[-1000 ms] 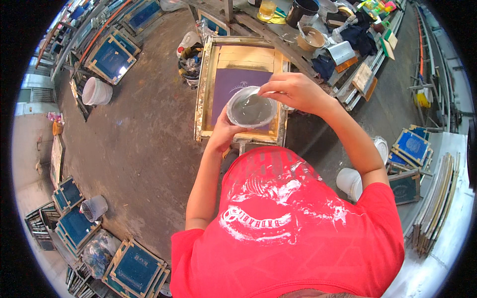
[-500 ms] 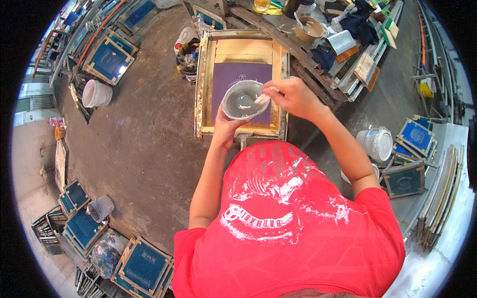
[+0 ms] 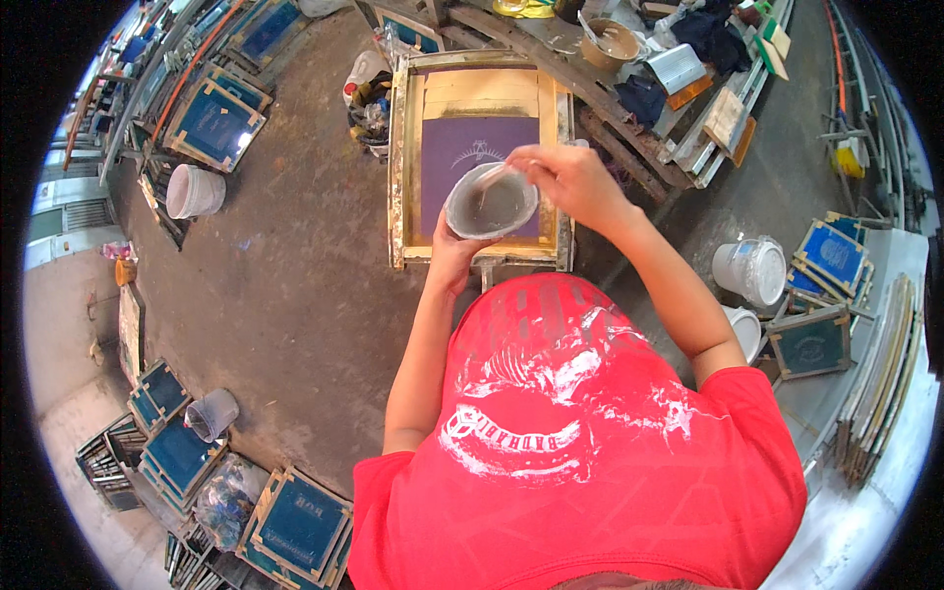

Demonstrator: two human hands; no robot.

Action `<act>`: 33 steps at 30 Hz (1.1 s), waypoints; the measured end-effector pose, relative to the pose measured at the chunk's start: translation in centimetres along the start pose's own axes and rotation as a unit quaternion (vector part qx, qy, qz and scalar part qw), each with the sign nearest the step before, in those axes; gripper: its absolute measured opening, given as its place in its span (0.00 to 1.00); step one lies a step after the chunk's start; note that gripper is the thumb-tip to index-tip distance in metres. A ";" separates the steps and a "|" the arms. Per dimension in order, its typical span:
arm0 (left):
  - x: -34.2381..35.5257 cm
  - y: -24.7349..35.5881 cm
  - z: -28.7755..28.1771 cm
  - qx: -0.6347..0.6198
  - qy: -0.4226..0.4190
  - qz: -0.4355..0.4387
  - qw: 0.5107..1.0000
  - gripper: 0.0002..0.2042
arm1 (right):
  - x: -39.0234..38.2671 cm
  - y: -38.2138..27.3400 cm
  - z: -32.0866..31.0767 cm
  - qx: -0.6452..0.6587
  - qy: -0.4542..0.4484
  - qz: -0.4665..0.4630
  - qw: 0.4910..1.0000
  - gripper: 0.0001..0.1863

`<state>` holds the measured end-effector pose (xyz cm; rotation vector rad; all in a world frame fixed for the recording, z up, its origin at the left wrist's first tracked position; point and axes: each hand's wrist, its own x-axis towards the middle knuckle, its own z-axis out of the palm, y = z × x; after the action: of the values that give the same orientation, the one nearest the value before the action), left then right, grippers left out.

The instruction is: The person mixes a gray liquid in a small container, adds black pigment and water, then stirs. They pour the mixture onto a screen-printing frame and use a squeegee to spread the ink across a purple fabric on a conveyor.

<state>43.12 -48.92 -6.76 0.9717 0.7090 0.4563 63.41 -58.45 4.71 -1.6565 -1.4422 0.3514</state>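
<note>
One frame [image 3: 397, 167], one bowl [image 3: 501, 208], one stick [image 3: 495, 178]: stroke crossed from right to left.
Left of the frame, well apart: bucket [image 3: 195, 192], white. Over the frame's near end: left hand [image 3: 454, 264], clamped on the bowl's lower left side; bowl, grey, wet-looking contents, its place over the frame almost the same as half a second ago. Stick: motion-blurred, then at the bowl's right wall, now slanting toward its left; judged a stirring stroke in progress, mixing unfinished. Over the frame's right rail: right hand [image 3: 578, 187], fingers pinched on the stick, apart from the left. Right of the frame, well apart: pail [image 3: 749, 270], white.
</note>
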 end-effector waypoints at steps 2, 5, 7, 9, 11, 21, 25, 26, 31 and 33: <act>-0.1 0.0 -0.2 -0.016 0.003 -0.007 1.000 0.37 | 0.0 0.2 0.0 -0.031 -0.057 0.021 0.998 0.11; 0.0 0.0 -0.5 -0.019 0.011 -0.025 0.999 0.39 | -0.3 0.6 0.0 -0.014 -0.103 0.021 0.994 0.11; 0.0 -0.1 -0.5 0.000 0.022 -0.021 1.000 0.39 | -1.0 0.8 0.7 0.033 -0.117 0.018 0.992 0.11; -0.3 -0.4 -0.7 0.042 0.040 -0.004 0.998 0.38 | -1.6 1.5 1.0 0.029 -0.049 0.031 0.998 0.10; -0.4 -0.8 -0.9 0.078 0.036 -0.001 0.996 0.38 | -2.1 2.4 0.8 0.013 -0.043 0.072 0.996 0.10; -0.2 -4.8 -4.9 0.191 0.067 0.022 0.979 0.38 | -6.8 5.2 -0.1 -0.005 0.010 0.072 0.997 0.10; -0.7 -3.8 -7.5 0.306 0.085 0.075 0.945 0.37 | -8.5 6.5 -0.1 -0.010 0.044 0.090 0.995 0.10; -1.0 -3.3 -7.8 0.276 0.096 0.071 0.954 0.36 | -8.9 6.8 -0.1 -0.017 0.049 0.091 0.994 0.10; -1.9 -0.6 -7.7 0.283 0.117 0.063 0.950 0.34 | -10.5 8.3 0.3 -0.019 0.070 0.108 0.991 0.11; -2.0 0.2 -7.1 0.304 0.106 0.068 0.944 0.33 | -10.9 8.8 0.6 -0.019 0.065 0.123 0.990 0.11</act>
<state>36.64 -45.96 -8.52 1.5766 1.0126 0.4758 65.62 -67.43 -5.79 -1.8592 -1.1572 0.3463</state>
